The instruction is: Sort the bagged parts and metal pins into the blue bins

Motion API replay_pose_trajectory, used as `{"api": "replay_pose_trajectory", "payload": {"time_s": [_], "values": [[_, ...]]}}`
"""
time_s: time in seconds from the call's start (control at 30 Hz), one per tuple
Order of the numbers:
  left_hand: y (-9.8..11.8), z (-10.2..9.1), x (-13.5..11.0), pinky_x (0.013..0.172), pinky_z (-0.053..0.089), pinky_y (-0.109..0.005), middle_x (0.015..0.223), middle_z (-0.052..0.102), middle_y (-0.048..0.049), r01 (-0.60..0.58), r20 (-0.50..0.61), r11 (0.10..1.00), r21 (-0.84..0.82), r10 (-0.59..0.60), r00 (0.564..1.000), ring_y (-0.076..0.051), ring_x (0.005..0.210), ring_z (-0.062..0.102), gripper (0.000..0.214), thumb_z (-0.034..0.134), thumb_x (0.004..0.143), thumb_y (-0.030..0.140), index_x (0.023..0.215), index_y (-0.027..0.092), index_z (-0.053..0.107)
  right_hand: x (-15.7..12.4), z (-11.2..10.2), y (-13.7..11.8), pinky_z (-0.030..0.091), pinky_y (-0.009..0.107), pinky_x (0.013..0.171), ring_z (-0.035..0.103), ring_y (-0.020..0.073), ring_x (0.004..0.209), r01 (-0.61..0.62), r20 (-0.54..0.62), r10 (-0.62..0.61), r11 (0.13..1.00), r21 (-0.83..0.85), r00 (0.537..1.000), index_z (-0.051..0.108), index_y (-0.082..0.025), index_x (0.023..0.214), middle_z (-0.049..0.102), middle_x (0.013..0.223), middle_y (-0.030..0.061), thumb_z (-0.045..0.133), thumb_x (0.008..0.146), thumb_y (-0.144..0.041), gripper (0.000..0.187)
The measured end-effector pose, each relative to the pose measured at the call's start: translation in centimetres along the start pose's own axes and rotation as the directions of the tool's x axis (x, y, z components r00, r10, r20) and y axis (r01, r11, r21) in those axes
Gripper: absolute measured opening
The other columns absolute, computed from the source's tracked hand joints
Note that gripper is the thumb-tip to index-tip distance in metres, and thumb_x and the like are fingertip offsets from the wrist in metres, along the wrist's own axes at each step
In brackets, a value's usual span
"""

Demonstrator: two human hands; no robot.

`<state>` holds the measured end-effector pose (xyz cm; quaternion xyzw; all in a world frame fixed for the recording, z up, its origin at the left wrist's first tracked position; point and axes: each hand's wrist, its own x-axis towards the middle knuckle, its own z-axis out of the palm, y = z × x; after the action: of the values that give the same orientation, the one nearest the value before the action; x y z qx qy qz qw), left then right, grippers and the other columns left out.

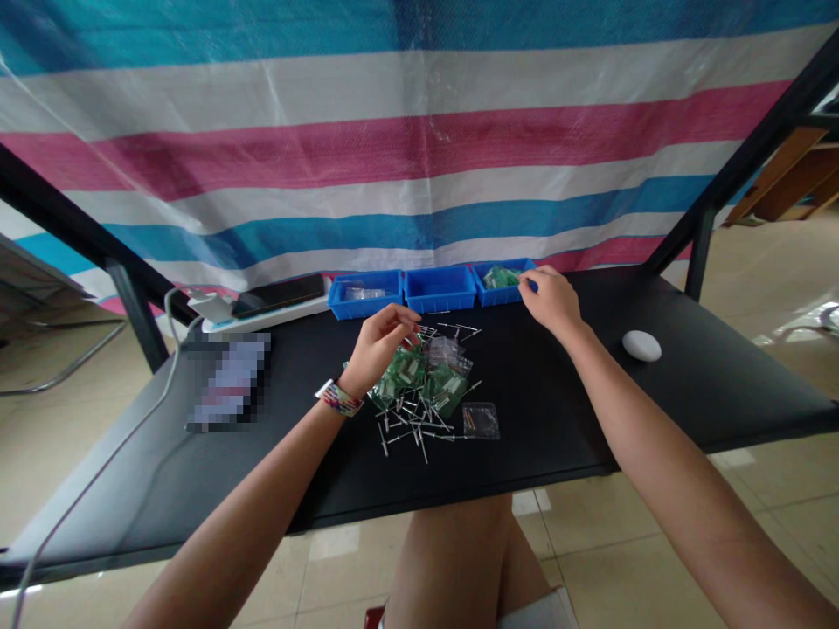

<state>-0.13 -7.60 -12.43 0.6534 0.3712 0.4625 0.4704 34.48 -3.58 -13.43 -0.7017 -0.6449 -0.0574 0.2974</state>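
Observation:
My left hand [385, 342], a woven bracelet at its wrist, hovers at the back left of a mixed pile. Its fingers are curled together; whatever they hold is hidden. Below it lie small green plastic packets [447, 390], a few clear packets [446, 351] and many loose silver pins like blind rivets [419, 430]. Over the right rim of the right blue bin [496, 295], my right hand [551, 299] has thumb and fingers drawn together, and I cannot make out anything between them. Green packets [502, 277] lie in that bin.
The left blue bin [365, 306] holds clear packets; the middle blue bin [440, 299] stands beside it. A clear bag [481, 421] with brass-coloured pins lies near the front. A power strip [268, 316], dark phone [280, 295], blurred-out device [231, 381] and cable are left, a white oval object [641, 346] right.

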Motion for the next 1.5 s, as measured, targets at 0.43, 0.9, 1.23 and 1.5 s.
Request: {"api": "replay_pose_trajectory", "payload": {"time_s": [0.43,0.9,1.23,1.5], "values": [[0.2,-0.8,-0.3,0.074,0.051,-0.029,0.097,0.078,-0.0038,-0.247,0.321,0.798,0.550,0.071,0.944,-0.019,0.083,0.071,0.016,0.061,0.095,0.027,0.093,0.021,0.075,-4.5,0.8,-7.5,0.053,0.031,0.074,0.070,0.0195,0.083,0.446,0.009,-0.465,0.854,0.269,0.885,0.079,-0.023,0.111,0.076,0.118,0.0071,0.056,0.099,-0.017,0.026],[-0.4,-0.5,-0.4,0.063,0.032,-0.029,0.086,0.060,-0.0040,-0.353,0.294,0.631,0.691,0.200,0.934,-0.017,0.069,0.052,0.034,0.068,0.101,0.045,0.076,0.022,0.064,-5.7,0.6,-8.8,0.053,0.033,0.075,0.070,0.0204,0.087,0.481,0.068,-0.530,0.809,0.338,0.845,0.079,-0.022,0.103,0.076,0.115,0.0076,0.056,0.098,-0.015,0.025],[-0.4,-0.4,-0.1,0.060,0.030,-0.028,0.067,0.049,0.0023,-0.194,-0.054,0.839,0.508,0.256,0.965,-0.014,0.060,0.040,0.039,0.067,0.102,0.043,0.074,0.021,0.050,-6.6,0.1,-10.1,0.051,0.031,0.068,0.062,0.0144,0.068,0.354,0.043,-0.501,0.667,0.656,0.864,0.076,-0.021,0.107,0.073,0.106,0.0054,0.059,0.099,-0.022,0.019],[-0.4,0.0,0.3,0.049,0.029,-0.026,0.055,0.049,0.0050,-0.097,-0.258,0.981,0.169,0.139,0.956,-0.010,0.048,0.040,0.041,0.074,0.097,0.047,0.073,0.023,0.051,-8.7,0.3,-12.8,0.055,0.036,0.080,0.068,0.0203,0.088,0.251,0.076,-0.481,0.577,0.777,0.873,0.068,-0.025,0.125,0.073,0.111,0.0051,0.080,0.091,-0.038,0.038]]}}
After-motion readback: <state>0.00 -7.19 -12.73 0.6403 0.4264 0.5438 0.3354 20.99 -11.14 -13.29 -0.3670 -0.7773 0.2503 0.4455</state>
